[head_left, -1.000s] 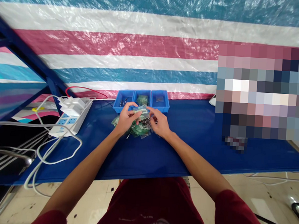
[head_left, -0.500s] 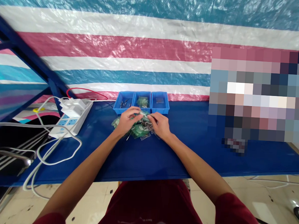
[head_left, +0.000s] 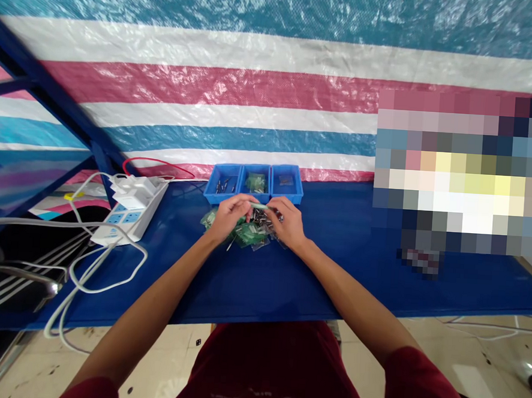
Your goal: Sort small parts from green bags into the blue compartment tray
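Between my two hands is a small clear greenish plastic bag [head_left: 259,206], seen nearly edge-on. My left hand [head_left: 229,216] pinches its left end and my right hand [head_left: 288,220] pinches its right end. Below them on the blue table lies a pile of green-tinted plastic packets [head_left: 246,234], with small dark metal parts [head_left: 261,218] among them. Just behind my hands stand three joined blue bins: the left bin [head_left: 210,191] has a few thin metal pieces, the middle bin [head_left: 255,168] has greenish packets, and the right bin [head_left: 297,196] has a small flat clear packet.
To the left lies a white power strip [head_left: 145,215] with plugged-in adapters [head_left: 133,191] and looping white cables [head_left: 107,288]. A striped plastic sheet [head_left: 236,89] hangs behind the blue table [head_left: 260,289]. A pixelated area covers the right side.
The bag has tilted from facing me to nearly edge-on and come down slightly between my hands. My right fingers have closed on its right end. Bins and pile stay put.
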A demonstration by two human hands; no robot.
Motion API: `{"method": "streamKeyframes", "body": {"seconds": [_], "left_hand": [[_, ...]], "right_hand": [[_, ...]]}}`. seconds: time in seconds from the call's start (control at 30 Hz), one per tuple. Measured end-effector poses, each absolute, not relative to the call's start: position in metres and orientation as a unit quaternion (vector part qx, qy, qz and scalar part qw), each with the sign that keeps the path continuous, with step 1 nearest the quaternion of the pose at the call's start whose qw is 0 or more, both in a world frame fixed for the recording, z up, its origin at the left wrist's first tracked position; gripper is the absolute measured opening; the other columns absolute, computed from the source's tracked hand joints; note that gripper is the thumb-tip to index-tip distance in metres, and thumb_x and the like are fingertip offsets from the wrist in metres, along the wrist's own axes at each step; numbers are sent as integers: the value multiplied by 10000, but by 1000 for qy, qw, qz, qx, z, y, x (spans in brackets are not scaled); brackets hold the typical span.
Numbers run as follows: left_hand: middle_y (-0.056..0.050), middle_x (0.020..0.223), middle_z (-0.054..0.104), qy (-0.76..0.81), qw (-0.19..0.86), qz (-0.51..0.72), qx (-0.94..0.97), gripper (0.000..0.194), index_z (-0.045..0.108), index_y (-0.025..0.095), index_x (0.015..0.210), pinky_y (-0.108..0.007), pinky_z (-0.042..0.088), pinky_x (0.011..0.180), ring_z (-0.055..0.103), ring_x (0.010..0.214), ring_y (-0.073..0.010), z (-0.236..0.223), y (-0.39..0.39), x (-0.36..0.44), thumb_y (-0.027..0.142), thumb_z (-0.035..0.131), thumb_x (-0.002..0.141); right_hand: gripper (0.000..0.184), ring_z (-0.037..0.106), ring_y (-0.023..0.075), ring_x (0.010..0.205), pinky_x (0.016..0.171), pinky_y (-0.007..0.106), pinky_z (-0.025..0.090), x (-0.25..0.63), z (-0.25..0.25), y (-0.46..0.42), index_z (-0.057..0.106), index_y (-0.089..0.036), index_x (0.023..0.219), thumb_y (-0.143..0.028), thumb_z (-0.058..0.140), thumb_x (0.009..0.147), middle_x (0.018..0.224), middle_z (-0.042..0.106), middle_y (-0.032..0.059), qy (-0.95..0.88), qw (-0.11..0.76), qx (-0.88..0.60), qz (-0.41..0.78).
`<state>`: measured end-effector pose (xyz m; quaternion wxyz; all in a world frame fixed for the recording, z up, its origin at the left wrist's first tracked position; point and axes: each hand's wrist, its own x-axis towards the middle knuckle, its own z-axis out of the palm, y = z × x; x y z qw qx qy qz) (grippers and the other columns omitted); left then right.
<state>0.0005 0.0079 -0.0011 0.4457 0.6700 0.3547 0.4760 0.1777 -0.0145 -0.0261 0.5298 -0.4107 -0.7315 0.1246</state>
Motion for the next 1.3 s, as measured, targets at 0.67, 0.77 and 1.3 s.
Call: {"method": "streamKeyframes", "body": {"seconds": [0.67,0.77,1.3], "left_hand": [[-20,659,585,378,401,502,667,389,646,166,879,-222,430,460,516,501,-107,-2,7,1,527,503,874],[-60,848,628,376,360,495,696,349,648,157,801,-241,480,555,572,657,-137,-2,9,0,506,638,782],[-85,1032,662,433,353,530,638,603,406,219,1339,-214,445,478,623,614,-125,8,37,0,461,606,824]], "right_hand": [[236,595,149,751,705,268,486,178,-24,-15,659,-202,953,-334,465,938,960,630,73,-740,510,-421,125],[320,566,143,642,646,254,448,177,-22,-15,643,-192,833,-415,443,945,732,630,32,-731,504,-442,130],[462,535,119,533,577,235,385,178,-21,-17,608,-173,672,-418,356,972,565,568,0,-716,497,-462,162]]}}
